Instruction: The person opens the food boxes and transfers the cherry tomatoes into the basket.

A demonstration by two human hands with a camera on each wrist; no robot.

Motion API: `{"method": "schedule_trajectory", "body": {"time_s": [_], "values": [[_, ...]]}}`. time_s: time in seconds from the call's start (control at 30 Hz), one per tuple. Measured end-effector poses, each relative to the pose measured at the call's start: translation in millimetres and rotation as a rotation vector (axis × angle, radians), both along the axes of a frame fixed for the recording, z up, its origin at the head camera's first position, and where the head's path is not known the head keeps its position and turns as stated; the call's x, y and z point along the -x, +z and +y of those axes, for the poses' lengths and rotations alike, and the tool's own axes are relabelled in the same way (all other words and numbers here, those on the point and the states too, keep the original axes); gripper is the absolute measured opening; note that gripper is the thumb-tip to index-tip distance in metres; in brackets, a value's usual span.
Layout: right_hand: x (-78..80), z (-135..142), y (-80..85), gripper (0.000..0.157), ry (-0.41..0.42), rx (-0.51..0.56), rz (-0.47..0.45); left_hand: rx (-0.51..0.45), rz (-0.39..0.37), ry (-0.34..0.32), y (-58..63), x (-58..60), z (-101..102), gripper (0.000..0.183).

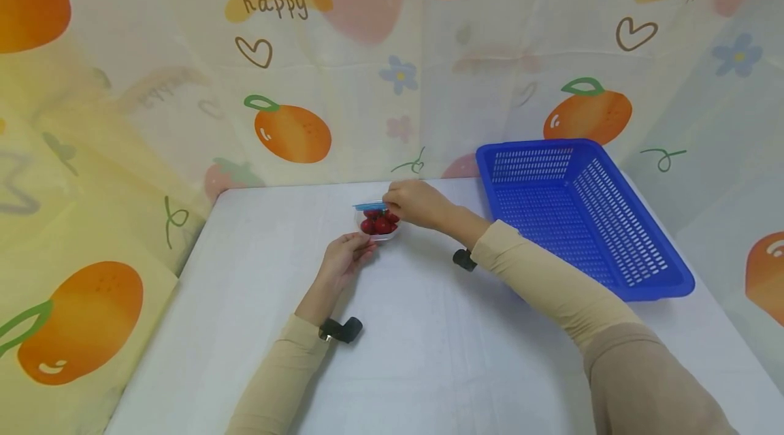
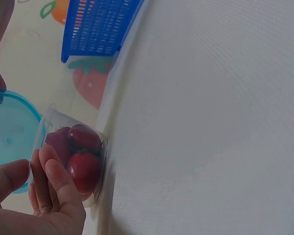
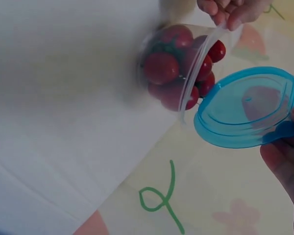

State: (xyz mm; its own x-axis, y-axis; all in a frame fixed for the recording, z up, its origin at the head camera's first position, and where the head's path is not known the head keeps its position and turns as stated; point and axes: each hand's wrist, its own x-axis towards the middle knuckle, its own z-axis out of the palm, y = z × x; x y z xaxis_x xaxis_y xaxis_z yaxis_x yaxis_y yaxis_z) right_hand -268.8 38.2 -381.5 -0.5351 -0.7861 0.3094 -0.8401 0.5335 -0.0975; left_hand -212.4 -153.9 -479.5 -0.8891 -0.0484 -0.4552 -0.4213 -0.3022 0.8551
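A small clear plastic tub stands on the white table with several red cherry tomatoes inside; bits of green show among them. My left hand pinches the tub's rim at its near left side, thumb and fingers on either side of the edge in the left wrist view. Over the tub, my right hand holds a translucent blue lid by its tab. The lid is off the rim and tilted, close to the tomatoes, in the right wrist view.
To the right stands a blue plastic basket with slotted walls, close to the right forearm. The white table ends at a fruit-printed cloth backdrop just behind the tub.
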Motion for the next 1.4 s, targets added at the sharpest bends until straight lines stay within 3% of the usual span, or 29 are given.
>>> {"method": "schedule_trajectory", "body": {"time_s": [0.5, 0.87, 1.23, 1.4], "values": [[9.7, 9, 20.0, 0.013, -0.047, 0.028, -0.044, 0.051, -0.037, -0.010, 1.6, -0.2, -1, 0.029], [18.0, 18, 30.2, 0.018, -0.166, -0.017, -0.222, 0.055, -0.028, -0.016, 1.4, -0.7, -1, 0.032], [32.3, 30, 33.7, 0.021, -0.211, 0.000, -0.259, 0.059, -0.041, -0.002, 2.4, 0.0, -1, 0.031], [38.1, 34, 34.0, 0.023, -0.254, -0.005, -0.317, 0.049, -0.039, 0.000, 0.8, 0.5, -1, 0.031]]}}
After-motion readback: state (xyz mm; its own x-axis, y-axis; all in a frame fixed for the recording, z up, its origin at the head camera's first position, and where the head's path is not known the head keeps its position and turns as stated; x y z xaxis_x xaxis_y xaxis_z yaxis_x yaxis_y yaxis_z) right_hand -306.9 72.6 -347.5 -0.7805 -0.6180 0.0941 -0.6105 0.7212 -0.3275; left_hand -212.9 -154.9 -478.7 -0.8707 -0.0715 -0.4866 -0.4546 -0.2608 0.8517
